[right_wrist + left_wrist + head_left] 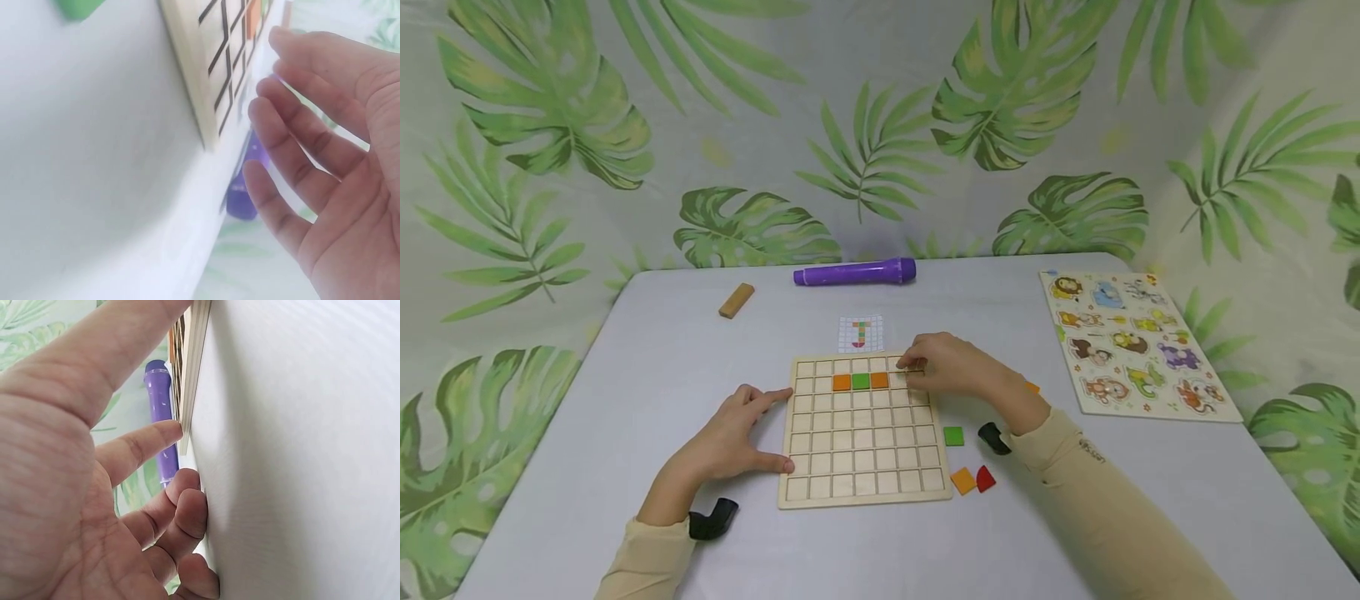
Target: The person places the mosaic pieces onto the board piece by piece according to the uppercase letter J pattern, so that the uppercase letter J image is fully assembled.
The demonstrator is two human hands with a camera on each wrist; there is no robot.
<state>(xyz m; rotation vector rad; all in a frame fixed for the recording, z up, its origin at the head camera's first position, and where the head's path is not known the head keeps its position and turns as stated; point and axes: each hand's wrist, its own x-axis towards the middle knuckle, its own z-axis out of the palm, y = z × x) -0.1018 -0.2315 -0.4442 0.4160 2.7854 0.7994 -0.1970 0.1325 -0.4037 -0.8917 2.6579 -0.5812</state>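
Observation:
A square wooden grid board (864, 483) lies on the table. One green tile (861, 381) sits between two orange tiles (842, 382) in a row near its top. My left hand (728, 437) touches the board's left edge with thumb and index fingertip, and the left wrist view shows its other fingers loosely bent beside the board. Over the board's upper right corner hovers my right hand (958, 367). In the right wrist view its fingers are relaxed and slightly spread, with nothing between them. Right of the board lie a green square (953, 436), an orange square (963, 481) and a red quarter-round piece (985, 478).
A small printed pattern card (861, 333) lies just beyond the board. Farther back are a purple microphone-shaped stick (855, 273) and a small wooden block (737, 301). An animal puzzle board (1138, 346) lies at the right. Part of another orange piece (1033, 387) shows behind the right forearm.

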